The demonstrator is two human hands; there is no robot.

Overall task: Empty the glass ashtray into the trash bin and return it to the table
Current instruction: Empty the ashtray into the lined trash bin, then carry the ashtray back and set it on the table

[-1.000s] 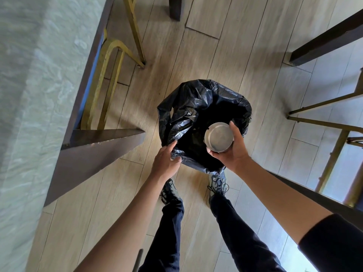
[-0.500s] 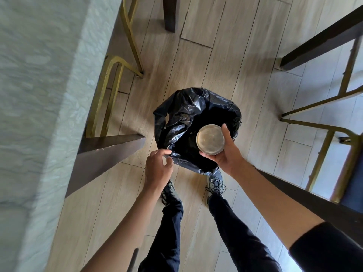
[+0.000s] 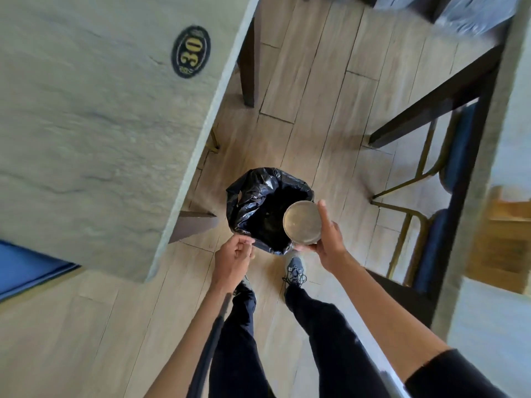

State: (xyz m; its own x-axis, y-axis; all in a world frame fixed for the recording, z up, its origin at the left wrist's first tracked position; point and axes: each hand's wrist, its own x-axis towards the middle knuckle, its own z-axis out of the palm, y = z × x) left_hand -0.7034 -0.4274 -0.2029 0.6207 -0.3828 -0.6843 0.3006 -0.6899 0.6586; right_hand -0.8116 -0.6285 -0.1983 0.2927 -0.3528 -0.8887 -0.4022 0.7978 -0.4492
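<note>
Head view, looking straight down: the right hand (image 3: pixel 327 239) is grasping the glass ashtray (image 3: pixel 302 222), its grip wrapping the rim and holding it over the near right edge of the trash bin (image 3: pixel 268 208), lined with a black bag. Left of that grip, the left hand (image 3: pixel 234 258) is pinching, apparently, the bag's near edge; blur is hiding the contact. The bench (image 3: pixel 100 124), numbered 30, is lying far left. To finish well, be keeping the ashtray level while lifting clear.

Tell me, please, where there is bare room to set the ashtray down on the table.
The stone table on the left is bare around the oval number plaque, out to its edge. It is crowded below, where the right hand holds the ashtray over the lined bin.
</note>
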